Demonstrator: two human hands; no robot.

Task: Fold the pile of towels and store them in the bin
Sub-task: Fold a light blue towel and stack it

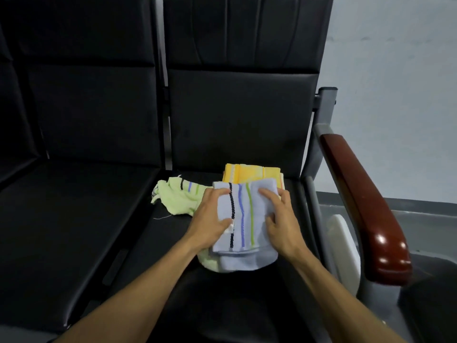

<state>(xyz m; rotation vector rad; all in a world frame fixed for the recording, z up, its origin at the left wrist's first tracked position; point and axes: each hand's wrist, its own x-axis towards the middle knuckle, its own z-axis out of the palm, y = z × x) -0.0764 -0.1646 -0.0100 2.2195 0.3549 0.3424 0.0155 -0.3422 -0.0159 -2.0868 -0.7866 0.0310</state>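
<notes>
We see three towels on the right seat point(222, 305): a folded towel point(243, 226) nearest us, a crumpled towel point(179, 196) to its left, a folded stack point(252, 173) behind; the armrest point(363, 201) lies right.

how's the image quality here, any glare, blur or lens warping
Head view: dim, flat light, so the black seat loses detail; bright glare spots on the glossy wooden armrest; wide-angle warping bends the seat backs and armrest near the edges; the blue striped towel, left hand and right hand look fairly sharp, with soft corners.
</notes>
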